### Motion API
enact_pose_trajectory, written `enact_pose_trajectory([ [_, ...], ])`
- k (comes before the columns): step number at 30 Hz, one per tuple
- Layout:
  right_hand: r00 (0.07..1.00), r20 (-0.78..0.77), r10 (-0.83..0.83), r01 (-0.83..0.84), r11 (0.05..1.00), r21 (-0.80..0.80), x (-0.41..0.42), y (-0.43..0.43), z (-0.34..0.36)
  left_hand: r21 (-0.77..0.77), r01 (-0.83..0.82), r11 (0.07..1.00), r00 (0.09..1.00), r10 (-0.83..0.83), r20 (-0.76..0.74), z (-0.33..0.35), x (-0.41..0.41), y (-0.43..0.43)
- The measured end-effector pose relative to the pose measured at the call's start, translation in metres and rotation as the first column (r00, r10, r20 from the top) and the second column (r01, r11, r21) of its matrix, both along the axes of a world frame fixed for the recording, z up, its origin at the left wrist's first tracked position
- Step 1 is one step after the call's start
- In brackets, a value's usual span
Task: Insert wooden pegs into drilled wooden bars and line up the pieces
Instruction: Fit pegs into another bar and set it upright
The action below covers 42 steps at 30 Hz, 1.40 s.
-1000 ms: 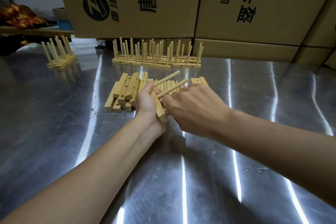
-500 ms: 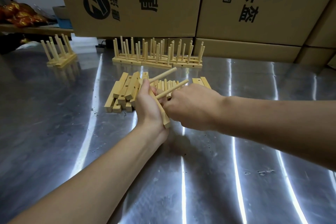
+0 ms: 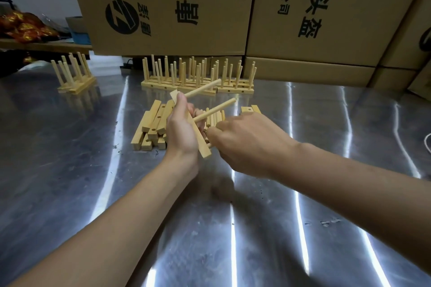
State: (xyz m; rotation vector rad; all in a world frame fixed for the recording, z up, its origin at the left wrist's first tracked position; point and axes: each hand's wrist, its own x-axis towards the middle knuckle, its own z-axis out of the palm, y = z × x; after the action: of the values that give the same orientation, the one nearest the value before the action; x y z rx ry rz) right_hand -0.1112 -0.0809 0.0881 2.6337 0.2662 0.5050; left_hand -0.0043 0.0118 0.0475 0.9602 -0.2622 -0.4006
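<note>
We see the left hand held over the shiny metal counter, its fingers and thumb wrapped round a pale drilled wooden bar. The bar's long axis runs slantwise, its far end up and to the left, its near end down and to the right, toward us. Two round wooden pegs stand out of it, side by side, both pointing up and to the right, away from us. The right hand sits against the bar's near half with fingers curled under; the tips are hidden, so we cannot tell what they pinch. Behind the hands lie a heap of loose drilled bars and, farther back, a row of pegged bars standing with pegs upright. The brown cardboard boxes carry a round black logo and black Chinese print, of which we read "沧州", "有限公司" and "头盔".
</note>
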Motion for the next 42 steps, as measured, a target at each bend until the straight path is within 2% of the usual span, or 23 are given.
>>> enact_pose_trajectory([
  [4,0.982,0.184,-0.030,0.045,0.996,-0.075,-0.007,-0.002,-0.011,0.005,0.030,1.000,0.994,-0.030,-0.108,-0.002,0.000,-0.001],
  [8,0.975,0.224,-0.007,0.027,0.996,-0.087,-0.004,0.003,-0.022,-0.016,0.060,0.998,0.978,-0.062,-0.201,-0.005,-0.006,-0.004],
  [11,0.985,0.166,-0.038,0.034,0.999,0.028,0.001,0.002,-0.020,-0.014,0.060,0.998,0.976,-0.061,-0.211,-0.007,-0.009,-0.004],
  [14,0.999,0.038,-0.023,0.020,0.997,0.070,0.006,0.002,-0.019,0.035,0.019,0.999,0.986,-0.013,-0.165,-0.007,-0.010,-0.004],
  [17,0.990,0.035,0.136,-0.139,0.983,0.121,0.012,-0.003,-0.019,0.050,-0.040,0.998,0.990,0.046,-0.131,-0.006,-0.012,-0.005],
  [21,0.971,0.037,0.238,-0.240,0.959,0.149,0.017,-0.004,-0.014,0.013,-0.083,0.996,0.991,0.084,-0.104,-0.002,-0.011,-0.003],
  [24,0.959,-0.046,0.280,-0.274,0.956,0.103,0.018,-0.003,-0.009,0.043,-0.153,0.987,0.986,0.155,-0.053,-0.004,-0.017,-0.003],
  [29,0.962,-0.161,0.221,-0.211,0.975,0.075,0.007,-0.005,-0.002,0.001,-0.164,0.987,0.986,0.164,0.025,-0.006,-0.026,-0.007],
  [32,0.977,-0.148,0.156,-0.146,0.986,0.079,0.002,-0.004,-0.001,0.017,-0.126,0.992,0.988,0.124,0.095,-0.002,-0.022,-0.007],
  [34,0.988,-0.147,0.047,-0.046,0.999,0.011,0.001,-0.002,0.001,0.032,-0.123,0.992,0.974,0.115,0.193,0.001,-0.015,-0.005],
  [38,0.994,-0.006,-0.109,0.107,0.986,-0.125,-0.004,-0.007,-0.003,0.125,-0.175,0.977,0.965,0.146,0.217,-0.002,-0.007,-0.004],
  [40,0.972,0.173,-0.162,0.172,0.984,-0.047,-0.011,-0.017,-0.008,0.171,-0.207,0.963,0.966,0.173,0.192,-0.004,-0.004,-0.004],
  [42,0.931,0.306,-0.198,0.164,0.977,0.134,-0.019,-0.030,-0.014,0.182,-0.216,0.959,0.967,0.184,0.176,-0.005,0.000,-0.004],
])
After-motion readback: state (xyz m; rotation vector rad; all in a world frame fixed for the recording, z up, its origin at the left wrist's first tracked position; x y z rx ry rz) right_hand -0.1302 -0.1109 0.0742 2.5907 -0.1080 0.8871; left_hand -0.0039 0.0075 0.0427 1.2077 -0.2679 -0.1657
